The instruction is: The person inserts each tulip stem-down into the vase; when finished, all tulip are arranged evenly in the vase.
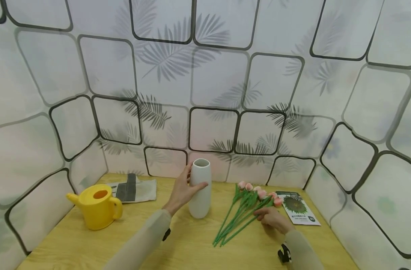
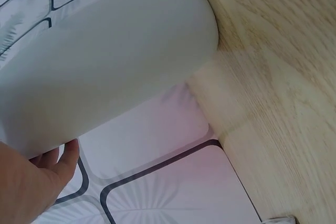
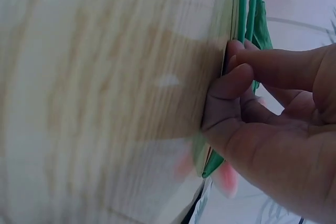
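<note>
A tall white vase [image 1: 200,198] stands upright on the wooden table, and my left hand [image 1: 182,190] grips its upper part from the left, thumb across the front. In the left wrist view the fingertips show at the edge of the vase [image 2: 115,61]. Pink artificial tulips [image 1: 251,198] with green stems lie in a loose bunch to the right, blooms pointing away from me. My right hand [image 1: 274,220] is low at the bunch, just below the blooms. Its thumb and forefinger pinch at a green stem; in the right wrist view the hand [image 3: 273,124] partly hides the stems [image 3: 253,3].
At the left of the table [image 1: 191,249] stands a yellow watering can [image 1: 97,213], with a folded grey and white cloth [image 1: 146,191] behind it. A seed packet with a sunflower-like picture [image 1: 301,219] lies right of the tulips. Patterned walls [image 1: 164,127] enclose the table's back and sides.
</note>
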### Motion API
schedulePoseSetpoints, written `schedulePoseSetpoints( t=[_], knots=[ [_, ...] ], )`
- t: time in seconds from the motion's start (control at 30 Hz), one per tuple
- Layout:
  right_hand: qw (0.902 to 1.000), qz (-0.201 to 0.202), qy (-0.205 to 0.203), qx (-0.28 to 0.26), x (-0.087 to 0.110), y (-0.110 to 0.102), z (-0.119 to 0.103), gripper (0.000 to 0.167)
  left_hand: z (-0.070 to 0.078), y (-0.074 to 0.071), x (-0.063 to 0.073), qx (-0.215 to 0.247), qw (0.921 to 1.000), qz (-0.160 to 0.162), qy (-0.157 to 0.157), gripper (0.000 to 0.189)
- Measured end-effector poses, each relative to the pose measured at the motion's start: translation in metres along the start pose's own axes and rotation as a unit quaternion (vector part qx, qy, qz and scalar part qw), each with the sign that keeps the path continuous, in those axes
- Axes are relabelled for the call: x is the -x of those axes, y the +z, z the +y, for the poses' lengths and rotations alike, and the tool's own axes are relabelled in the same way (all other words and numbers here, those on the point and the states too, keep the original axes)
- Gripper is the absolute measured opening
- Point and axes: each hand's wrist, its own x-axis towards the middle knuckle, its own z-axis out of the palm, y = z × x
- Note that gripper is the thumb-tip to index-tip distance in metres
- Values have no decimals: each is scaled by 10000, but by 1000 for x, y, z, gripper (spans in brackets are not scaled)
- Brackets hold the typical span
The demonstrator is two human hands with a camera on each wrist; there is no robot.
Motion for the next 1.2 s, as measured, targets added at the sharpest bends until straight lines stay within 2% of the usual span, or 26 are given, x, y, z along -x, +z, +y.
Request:
schedulePoseSetpoints(
  t=[0.2, 0.27, 0.4, 0.53, 0.63, 0.73, 0.93, 1.07, 1.2],
  knots=[
    [9994, -332, 63, -67, -3, -1, 1, 51, 1, -4, 2, -11, 9998, -32, -211, 88],
    [9994, -294, 56, -163, -2, -2, 2, 47, 0, -4, 3, -54, 9998, -39, -211, 88],
    [9985, -13, 26, -543, 0, -3, 5, 34, 0, -4, 3, -110, 9998, -56, -180, 88],
    [9920, 582, 106, -1111, 1, -1, 2, 35, 0, -5, 1, -176, 9997, -80, -142, 89],
    [9836, 1233, 205, -1302, 3, 1, -3, 38, 1, -6, -1, -256, 9996, -91, -100, 90],
    [9757, 1704, 209, -1362, 5, 3, -8, 41, 2, -6, -2, -242, 9996, -113, -50, 91],
    [9557, 1931, 252, -2208, 5, 6, -11, 48, 2, -5, -3, -188, 9997, -166, 26, 89],
    [9348, 2130, 71, -2843, 1, 10, -14, 47, 1, -4, -4, -225, 9996, -182, -13, 89],
    [9068, 2353, -126, -3496, -5, 14, -21, 35, 1, -5, -5, -182, 9996, -214, -30, 90]
  ],
)
